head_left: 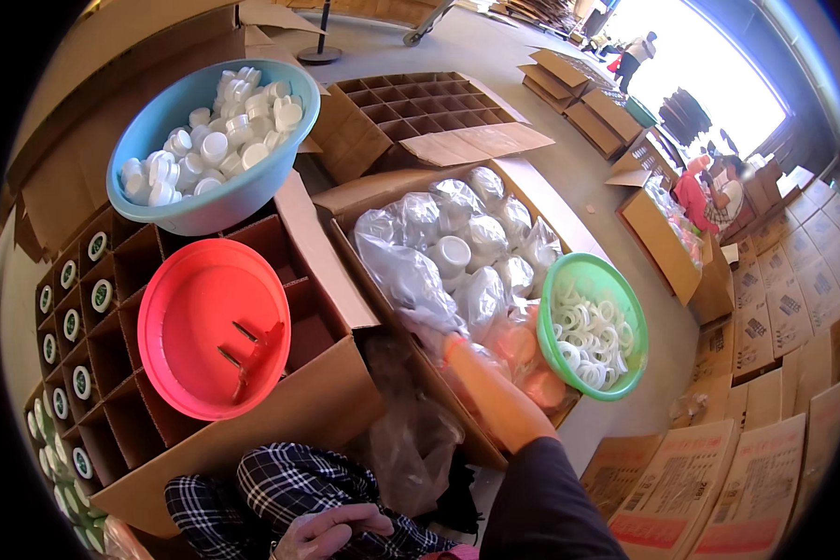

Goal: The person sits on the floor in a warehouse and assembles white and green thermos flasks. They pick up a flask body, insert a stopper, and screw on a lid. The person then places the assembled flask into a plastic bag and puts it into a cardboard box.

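Note:
My right arm reaches into an open cardboard box point(345, 245) of plastic-wrapped white jars point(451, 254). My right hand point(446, 347) is among clear plastic bags point(411, 303) at the box's near left side; the film hides its fingers. Low over my lap, my left hand point(331, 532) is closed, its fingers curled together; whatever they may hold does not show. Pink wrapped pieces point(523, 350) lie near my right forearm. On the box's right edge rests a green bowl point(638, 322) of white plastic rings point(593, 341).
At left, a divided carton point(121, 411) holds several containers with white-rimmed lids, a red basin point(196, 280) with metal tools, and a blue basin point(187, 217) of white caps. Another divided carton point(429, 103) stands behind. Stacked cartons point(663, 485) line the right; a person point(719, 196) sits farther off.

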A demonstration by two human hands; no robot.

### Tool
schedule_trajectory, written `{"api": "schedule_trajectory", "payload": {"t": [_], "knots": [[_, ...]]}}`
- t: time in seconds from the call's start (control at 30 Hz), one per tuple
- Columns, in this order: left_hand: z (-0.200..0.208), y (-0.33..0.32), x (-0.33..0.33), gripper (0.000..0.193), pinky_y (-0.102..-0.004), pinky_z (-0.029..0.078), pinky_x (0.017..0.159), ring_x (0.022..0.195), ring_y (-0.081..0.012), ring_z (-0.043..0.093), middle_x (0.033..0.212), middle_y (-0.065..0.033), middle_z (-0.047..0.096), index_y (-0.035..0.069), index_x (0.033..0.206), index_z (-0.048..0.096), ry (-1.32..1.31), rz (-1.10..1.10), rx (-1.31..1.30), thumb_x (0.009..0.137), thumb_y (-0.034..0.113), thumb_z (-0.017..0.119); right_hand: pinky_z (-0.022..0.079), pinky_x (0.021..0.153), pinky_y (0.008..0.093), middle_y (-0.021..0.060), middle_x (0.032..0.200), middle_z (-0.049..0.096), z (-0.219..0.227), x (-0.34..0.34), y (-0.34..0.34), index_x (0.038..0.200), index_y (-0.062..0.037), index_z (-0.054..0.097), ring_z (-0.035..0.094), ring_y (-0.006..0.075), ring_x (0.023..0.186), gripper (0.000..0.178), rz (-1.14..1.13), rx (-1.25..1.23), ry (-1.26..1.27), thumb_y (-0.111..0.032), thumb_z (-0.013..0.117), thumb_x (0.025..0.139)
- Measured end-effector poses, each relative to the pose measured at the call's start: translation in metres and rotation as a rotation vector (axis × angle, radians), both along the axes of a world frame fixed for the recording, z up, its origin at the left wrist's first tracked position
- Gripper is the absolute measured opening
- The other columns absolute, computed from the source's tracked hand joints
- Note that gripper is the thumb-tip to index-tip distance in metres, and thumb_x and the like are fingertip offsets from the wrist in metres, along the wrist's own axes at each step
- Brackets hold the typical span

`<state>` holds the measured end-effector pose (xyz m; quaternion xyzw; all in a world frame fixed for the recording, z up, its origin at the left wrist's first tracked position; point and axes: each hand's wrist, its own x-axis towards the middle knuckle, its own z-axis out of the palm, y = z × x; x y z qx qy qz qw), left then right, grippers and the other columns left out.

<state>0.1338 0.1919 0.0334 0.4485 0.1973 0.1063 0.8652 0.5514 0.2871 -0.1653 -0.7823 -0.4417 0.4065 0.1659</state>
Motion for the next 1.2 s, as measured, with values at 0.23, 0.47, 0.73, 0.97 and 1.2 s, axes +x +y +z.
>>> {"api": "schedule_trajectory", "payload": {"t": [0.23, 0.47, 0.73, 0.97, 1.2], "knots": [[-0.004, 0.013, -0.002, 0.046, -0.0413, 0.042, 0.109, 0.123, -0.0290, 0.059, 0.128, -0.0196, 0.063, -0.006, 0.139, 0.051, -0.094, -0.072, -0.210, 0.103, 0.023, 0.052, 0.051, 0.062, 0.0262, 0.0022, 0.075, 0.068, 0.096, 0.083, 0.013, 0.106, -0.0014, 0.073, 0.063, 0.0123, 0.068, 0.031, -0.267, 0.526, -0.106, -0.028, 0.063, 0.094], [-0.007, 0.016, 0.008, 0.049, -0.0397, 0.039, 0.111, 0.126, -0.0254, 0.056, 0.134, -0.0171, 0.060, -0.005, 0.142, 0.048, -0.096, -0.149, -0.237, 0.103, 0.025, 0.053, 0.042, 0.108, 0.0447, 0.0248, 0.142, 0.049, -0.003, 0.140, 0.069, 0.149, -0.0203, 0.041, 0.046, 0.0397, 0.133, 0.090, -0.280, -0.004, -0.602, -0.047, 0.081, 0.073], [-0.002, 0.004, 0.007, 0.046, -0.0396, 0.041, 0.110, 0.123, -0.0268, 0.058, 0.133, -0.0169, 0.060, -0.005, 0.142, 0.047, -0.067, 0.037, -0.119, 0.104, 0.020, 0.050, 0.048, 0.099, 0.0469, 0.0272, 0.128, 0.049, 0.165, 0.110, 0.012, 0.138, -0.0110, 0.051, 0.054, 0.0421, 0.117, 0.087, -0.364, 0.379, -0.651, -0.040, 0.086, 0.064], [0.015, 0.019, 0.045, 0.069, -0.0397, 0.039, 0.111, 0.134, -0.0284, 0.048, 0.148, -0.0161, 0.047, 0.000, 0.150, 0.036, 0.089, 0.690, 0.518, 0.084, 0.005, 0.057, 0.048, 0.101, 0.0438, 0.0157, 0.128, 0.049, 0.302, -0.012, -0.133, 0.142, -0.0058, 0.037, 0.052, 0.0280, 0.123, 0.071, -0.500, 0.893, 0.330, -0.020, 0.072, 0.081], [0.063, 0.053, -0.022, 0.062, -0.0372, 0.045, 0.105, 0.125, -0.0217, 0.054, 0.142, -0.0089, 0.052, 0.006, 0.150, 0.035, -0.460, 0.973, 0.105, 0.105, 0.048, 0.044, 0.052, 0.096, 0.0496, 0.0139, 0.127, 0.051, 0.271, -0.171, -0.169, 0.135, -0.0195, 0.051, 0.057, 0.0341, 0.108, 0.071, 0.344, 1.384, -0.158, -0.024, 0.082, 0.071]]}}
